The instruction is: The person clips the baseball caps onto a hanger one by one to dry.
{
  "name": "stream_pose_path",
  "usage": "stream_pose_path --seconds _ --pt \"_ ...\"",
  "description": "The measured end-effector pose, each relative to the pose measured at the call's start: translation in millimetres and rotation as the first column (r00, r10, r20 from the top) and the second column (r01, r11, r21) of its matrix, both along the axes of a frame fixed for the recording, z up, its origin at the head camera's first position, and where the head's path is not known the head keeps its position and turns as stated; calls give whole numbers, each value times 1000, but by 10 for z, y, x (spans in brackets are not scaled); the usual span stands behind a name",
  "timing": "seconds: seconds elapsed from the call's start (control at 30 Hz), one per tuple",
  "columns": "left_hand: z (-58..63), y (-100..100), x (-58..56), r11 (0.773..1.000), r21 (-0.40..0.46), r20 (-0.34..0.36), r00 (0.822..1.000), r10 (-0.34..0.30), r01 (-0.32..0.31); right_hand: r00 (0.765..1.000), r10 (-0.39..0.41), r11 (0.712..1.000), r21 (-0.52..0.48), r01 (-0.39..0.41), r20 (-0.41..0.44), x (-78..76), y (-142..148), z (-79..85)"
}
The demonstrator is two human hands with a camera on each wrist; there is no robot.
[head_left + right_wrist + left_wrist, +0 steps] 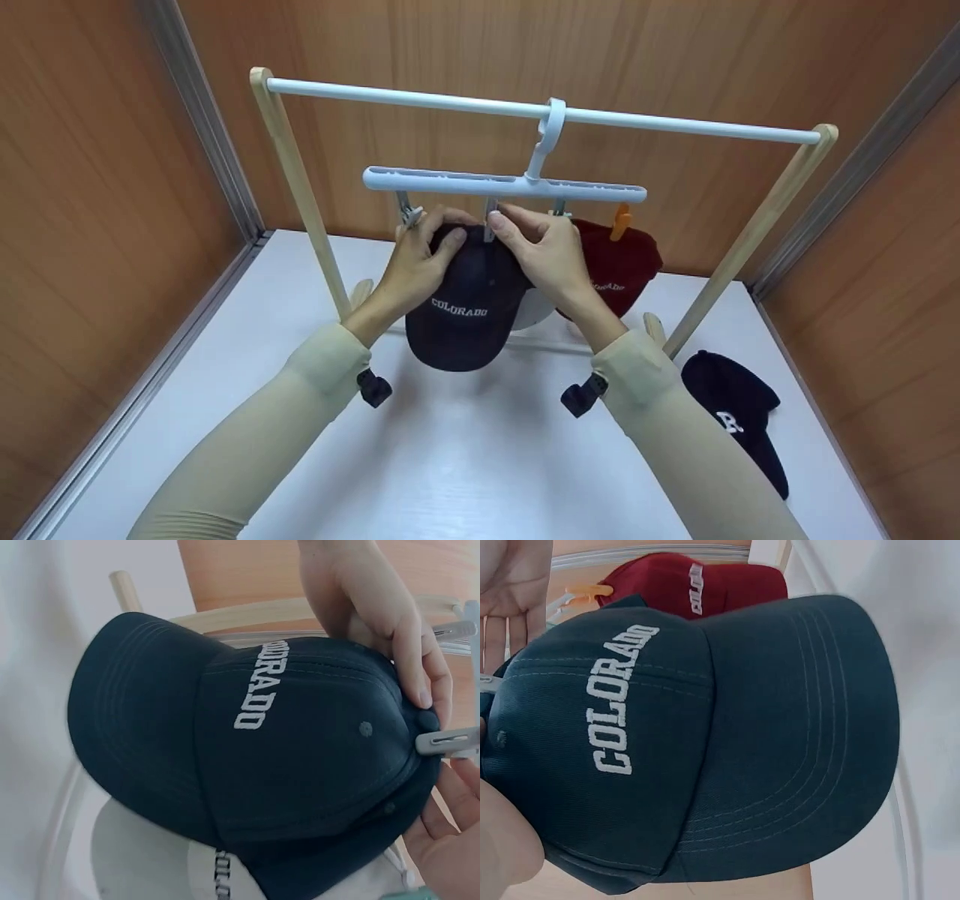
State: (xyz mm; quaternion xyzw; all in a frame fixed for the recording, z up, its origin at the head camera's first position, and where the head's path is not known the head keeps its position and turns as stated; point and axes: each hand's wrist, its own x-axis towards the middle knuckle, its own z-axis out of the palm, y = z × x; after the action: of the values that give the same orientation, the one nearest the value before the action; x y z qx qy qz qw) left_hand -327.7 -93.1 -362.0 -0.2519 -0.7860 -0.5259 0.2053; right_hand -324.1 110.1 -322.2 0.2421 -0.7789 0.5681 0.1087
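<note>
A dark navy baseball cap [466,300] with white COLORADO lettering hangs brim down, its crown edge caught in a grey hanger clip [450,741]. My left hand [420,259] grips the crown on the left, with the thumb in front and the other fingers behind. My right hand [551,251] is at the clip on the right, thumb and index finger pinching it close above the cap. Above them, a pale blue hanger [465,182] hooks over a white rail [420,97]. Part of the right hand's grip is hidden in the wrist views.
Beside the navy cap hangs a dark red cap [619,262] under an orange clip [621,223]. Partly behind it shows a white-grey cap [142,851]. A black cap [731,409] lies on the white table [450,480] at right. Wooden posts [296,180] hold up the rail.
</note>
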Motion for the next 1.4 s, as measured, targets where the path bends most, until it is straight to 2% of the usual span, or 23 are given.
stream_pose_path --seconds 0.07,0.3,0.43,0.6,0.8,1.07,1.2,1.4 --pt "-16 -18 -3 1000 3 -12 1000 -6 6 1000 5 1000 13 -5 -18 6 31 -23" --pt "-51 -48 11 994 -71 -104 992 76 -83 993 6 994 109 6 -115 82 180 -61" --pt "-87 -68 41 992 -91 -112 991 79 -89 980 14 985 172 21 -200 143 347 -125" --pt "-133 -96 75 985 -117 -126 985 114 -129 968 17 974 224 41 -252 218 637 -234" --pt "-189 -143 156 985 -79 -105 984 142 -151 964 -8 959 272 83 -266 295 993 -339" --pt "-279 -222 264 979 -92 -120 978 170 -182 958 45 926 372 67 -284 350 1311 -461" --pt "-312 -241 318 976 -89 -127 974 188 -200 960 59 925 378 51 -274 363 1387 -498" --pt "-295 -159 510 962 -115 -180 957 226 -249 964 44 919 389 64 -262 403 1578 -535"
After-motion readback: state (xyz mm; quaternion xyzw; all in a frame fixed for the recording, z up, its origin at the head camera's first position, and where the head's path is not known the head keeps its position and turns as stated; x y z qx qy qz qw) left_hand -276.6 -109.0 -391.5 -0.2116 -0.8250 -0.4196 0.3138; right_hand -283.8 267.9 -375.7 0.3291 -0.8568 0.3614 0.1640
